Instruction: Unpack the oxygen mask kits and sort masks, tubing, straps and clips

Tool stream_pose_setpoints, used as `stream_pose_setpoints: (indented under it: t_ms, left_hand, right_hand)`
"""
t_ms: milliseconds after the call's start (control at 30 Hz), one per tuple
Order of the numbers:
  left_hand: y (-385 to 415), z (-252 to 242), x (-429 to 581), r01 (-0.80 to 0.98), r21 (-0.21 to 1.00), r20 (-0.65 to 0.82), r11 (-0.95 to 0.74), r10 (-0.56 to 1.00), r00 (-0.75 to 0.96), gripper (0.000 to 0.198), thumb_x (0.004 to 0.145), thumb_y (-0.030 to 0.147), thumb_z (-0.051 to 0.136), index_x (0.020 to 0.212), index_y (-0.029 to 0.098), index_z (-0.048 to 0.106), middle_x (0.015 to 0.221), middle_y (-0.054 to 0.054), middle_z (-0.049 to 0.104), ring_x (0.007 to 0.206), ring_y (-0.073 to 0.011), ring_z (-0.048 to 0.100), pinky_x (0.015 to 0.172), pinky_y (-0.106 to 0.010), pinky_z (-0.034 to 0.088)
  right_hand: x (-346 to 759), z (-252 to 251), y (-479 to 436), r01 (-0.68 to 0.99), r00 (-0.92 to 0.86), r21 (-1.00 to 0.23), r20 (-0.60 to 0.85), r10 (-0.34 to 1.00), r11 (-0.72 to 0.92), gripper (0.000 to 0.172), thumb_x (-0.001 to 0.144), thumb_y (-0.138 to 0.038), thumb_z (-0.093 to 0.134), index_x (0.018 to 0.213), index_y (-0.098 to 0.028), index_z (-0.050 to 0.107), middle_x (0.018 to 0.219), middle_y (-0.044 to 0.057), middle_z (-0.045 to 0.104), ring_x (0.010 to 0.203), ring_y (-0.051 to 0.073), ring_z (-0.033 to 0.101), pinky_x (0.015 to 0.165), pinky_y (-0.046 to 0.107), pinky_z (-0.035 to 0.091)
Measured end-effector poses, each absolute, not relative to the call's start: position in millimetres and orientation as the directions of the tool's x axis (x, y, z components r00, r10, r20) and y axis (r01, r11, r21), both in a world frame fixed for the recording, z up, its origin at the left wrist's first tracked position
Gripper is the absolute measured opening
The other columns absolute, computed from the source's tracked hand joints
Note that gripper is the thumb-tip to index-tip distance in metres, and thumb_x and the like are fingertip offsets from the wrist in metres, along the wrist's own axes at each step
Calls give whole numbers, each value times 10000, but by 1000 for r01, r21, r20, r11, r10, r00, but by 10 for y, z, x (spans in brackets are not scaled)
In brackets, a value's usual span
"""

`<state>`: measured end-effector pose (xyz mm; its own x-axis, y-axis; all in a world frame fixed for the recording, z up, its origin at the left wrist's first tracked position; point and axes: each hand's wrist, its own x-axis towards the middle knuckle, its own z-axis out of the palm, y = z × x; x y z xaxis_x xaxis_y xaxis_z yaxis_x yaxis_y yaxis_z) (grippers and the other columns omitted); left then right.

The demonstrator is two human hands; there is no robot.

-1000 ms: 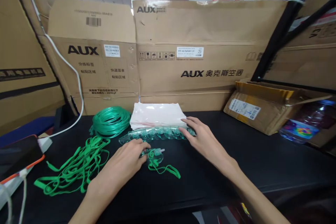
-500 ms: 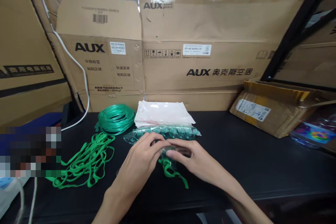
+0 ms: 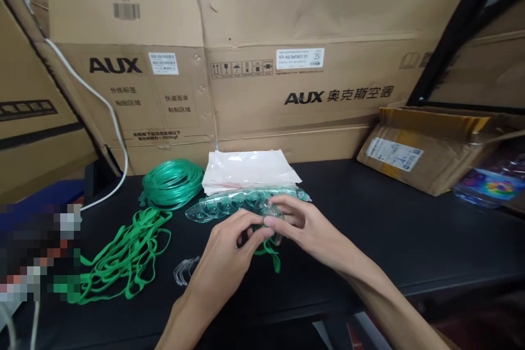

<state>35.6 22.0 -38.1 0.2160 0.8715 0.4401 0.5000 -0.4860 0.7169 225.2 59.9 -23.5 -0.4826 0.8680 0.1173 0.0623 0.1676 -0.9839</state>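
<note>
Between my hands is a small clear plastic mask [image 3: 272,210] with a green elastic strap [image 3: 268,249] hanging below it. My right hand [image 3: 303,224] grips the mask from the right, thumb in front and fingers behind. My left hand [image 3: 233,238] is closed at its left lower edge, thumb and fingertips pinched near where the strap meets the plastic. My fingers hide part of the mask and the joint. Just behind lies a nested row of clear greenish masks [image 3: 221,205]. Several thin clear curved pieces [image 3: 184,270] lie beside my left wrist.
A stack of white bags [image 3: 250,167] lies behind the nested masks. To the left are a coil of green tubing [image 3: 172,183] and a loose pile of green elastic straps [image 3: 127,257]. An open cardboard box [image 3: 426,153] stands at right; large cardboard panels [image 3: 328,22] wall the back.
The mask has been turned and raised slightly between my hands. My left hand has shifted down to its lower edge, and the strap hangs differently. The camera view has tilted and shifted.
</note>
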Motion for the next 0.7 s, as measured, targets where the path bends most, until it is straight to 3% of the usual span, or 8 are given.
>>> stream_pose_setpoints:
  t_ms: [200, 367, 500, 600, 700]
  left_hand:
    - [176, -402, 273, 565, 599, 466, -567, 821, 331, 141, 1013, 240, 554, 898, 228, 633, 884, 23, 626, 838, -148, 566, 789, -270, 421]
    - [143, -377, 148, 690, 515, 412, -509, 853, 322, 171, 1022, 289, 537, 876, 240, 611, 888, 27, 622, 859, -164, 576, 929, -347, 399]
    - [171, -421, 220, 677, 537, 454, -503, 849, 271, 93, 999, 335, 579, 984, 265, 638, 923, 23, 614, 821, -157, 578, 813, -311, 443]
    - [173, -482, 306, 664, 536, 500, -521, 830, 247, 178, 976, 351, 620, 1147, 303, 628, 978, 18, 591, 783, -144, 565, 743, -287, 448]
    - [156, -508, 332, 648, 518, 512, -557, 810, 287, 138, 1021, 321, 535, 985, 270, 658, 956, 5, 570, 800, -141, 575, 737, -279, 442]
  right_hand:
    - [2380, -148, 612, 182, -477, -954, 127, 870, 239, 314, 853, -370, 767, 1116, -225, 675, 947, -4, 684, 847, 148, 644, 727, 258, 473]
    - [2585, -52, 656, 293, -363, -916, 160, 918, 275, 309, 854, -397, 760, 1103, -229, 688, 956, 4, 709, 886, 177, 659, 748, 279, 472]
    - [2554, -83, 629, 326, -414, -899, 144, 899, 294, 341, 880, -463, 719, 1131, -236, 686, 951, 9, 708, 877, 184, 655, 750, 293, 483]
    - [2447, -117, 585, 358, -440, -878, 143, 886, 319, 398, 874, -510, 712, 1167, -243, 679, 914, 7, 691, 844, 185, 637, 737, 301, 493]
    - [2391, -124, 568, 383, -461, -853, 156, 874, 355, 389, 871, -529, 709, 1146, -254, 690, 957, 13, 706, 885, 200, 645, 775, 318, 502]
